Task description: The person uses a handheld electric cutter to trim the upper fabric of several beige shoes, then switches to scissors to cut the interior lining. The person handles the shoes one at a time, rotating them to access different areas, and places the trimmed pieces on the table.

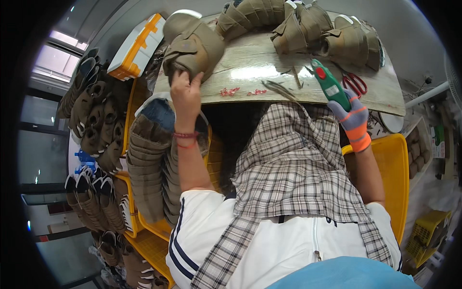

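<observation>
My bare left hand (186, 94) pinches the near edge of an olive-brown shoe upper (195, 50) at the table's left edge. The upper has a strap across it and a white rim at its far end. In my right hand (353, 115), which wears a grey and orange glove, is a green handheld power tool (332, 86) with a red button. Its tip points away and to the left, apart from the upper. Red-handled scissors (356, 85) lie on the table just beyond this hand. Thin metal tweezers (279, 89) rest near the table's front edge.
Stacked shoe uppers (252, 18) line the far side of the table (240, 58), with red scraps (230, 91) near its front edge. Nested uppers (147, 168) fill a yellow crate at my left. Another yellow crate (392, 178) stands at my right. A white-and-orange box (137, 45) is at far left.
</observation>
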A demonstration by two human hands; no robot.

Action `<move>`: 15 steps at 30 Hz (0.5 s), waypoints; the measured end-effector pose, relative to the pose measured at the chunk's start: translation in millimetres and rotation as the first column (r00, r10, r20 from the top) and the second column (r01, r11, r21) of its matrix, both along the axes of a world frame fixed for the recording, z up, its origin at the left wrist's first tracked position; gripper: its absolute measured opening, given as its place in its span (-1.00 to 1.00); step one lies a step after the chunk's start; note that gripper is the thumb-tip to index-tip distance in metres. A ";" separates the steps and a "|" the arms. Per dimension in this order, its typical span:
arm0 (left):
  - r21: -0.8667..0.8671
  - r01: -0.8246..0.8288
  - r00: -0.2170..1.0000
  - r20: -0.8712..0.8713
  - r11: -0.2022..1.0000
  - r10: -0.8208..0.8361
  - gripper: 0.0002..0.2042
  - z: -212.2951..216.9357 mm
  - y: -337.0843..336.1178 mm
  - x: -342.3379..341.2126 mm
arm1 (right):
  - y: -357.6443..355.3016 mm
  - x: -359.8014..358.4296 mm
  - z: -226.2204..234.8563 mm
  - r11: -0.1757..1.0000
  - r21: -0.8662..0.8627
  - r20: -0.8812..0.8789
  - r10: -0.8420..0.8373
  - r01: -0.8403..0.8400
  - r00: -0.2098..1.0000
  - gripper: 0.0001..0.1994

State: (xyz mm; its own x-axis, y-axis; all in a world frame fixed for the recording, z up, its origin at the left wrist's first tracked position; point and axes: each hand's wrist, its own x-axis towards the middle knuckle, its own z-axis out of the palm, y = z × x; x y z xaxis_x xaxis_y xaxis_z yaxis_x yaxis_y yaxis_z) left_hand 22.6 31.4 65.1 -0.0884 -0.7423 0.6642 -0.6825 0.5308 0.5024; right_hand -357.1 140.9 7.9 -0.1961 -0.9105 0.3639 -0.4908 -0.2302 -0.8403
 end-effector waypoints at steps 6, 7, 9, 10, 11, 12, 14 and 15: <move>0.001 -0.205 0.781 0.602 0.979 0.164 -0.83 -72.8 -118.1 80.8 | 2.2 -9.9 -19.5 0.997 -0.048 -0.085 -0.058 0.054 0.995 -0.57; -0.036 -0.244 0.758 0.616 0.969 0.214 -0.82 -81.6 -129.4 87.1 | 1.7 -12.4 -23.5 0.998 -0.028 -0.105 -0.055 0.053 0.993 -0.57; -0.130 -0.213 0.806 0.537 0.968 0.250 -0.72 -86.7 -158.8 73.6 | 7.1 -16.1 -19.9 0.992 0.032 -0.145 -0.113 0.118 0.983 -0.53; -0.128 -0.264 0.850 0.437 0.956 0.294 -0.67 -85.6 -165.2 66.9 | 9.2 -16.2 -20.5 0.990 0.041 -0.156 -0.129 0.137 0.979 -0.53; -0.269 -0.299 0.845 0.371 0.916 0.385 -0.65 -87.9 -167.1 59.9 | 10.6 -15.9 -25.1 0.986 0.050 -0.166 -0.147 0.157 0.975 -0.52; -0.397 -0.322 0.849 0.280 0.859 0.448 -0.63 -83.1 -163.4 32.8 | 12.2 -22.4 -28.2 0.979 0.055 -0.186 -0.183 0.196 0.965 -0.51; -0.384 -0.287 0.921 0.141 0.878 0.363 -0.62 -85.1 -151.5 -12.8 | 11.0 -29.4 -33.8 0.972 0.049 -0.207 -0.217 0.231 0.954 -0.47; -0.260 -0.221 0.975 -0.058 0.940 0.213 -0.69 -103.3 -153.2 -34.5 | 8.1 -30.7 -36.1 0.973 0.018 -0.218 -0.219 0.228 0.951 -0.47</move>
State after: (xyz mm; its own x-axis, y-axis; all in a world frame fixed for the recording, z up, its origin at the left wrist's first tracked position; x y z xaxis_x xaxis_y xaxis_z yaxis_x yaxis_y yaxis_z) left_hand -11.9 -121.8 -38.2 0.0771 -0.5393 0.8385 -0.7832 0.4876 0.3857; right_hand -387.9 149.0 -28.2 -0.3187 -0.8677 0.3814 -0.6941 -0.0603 -0.7173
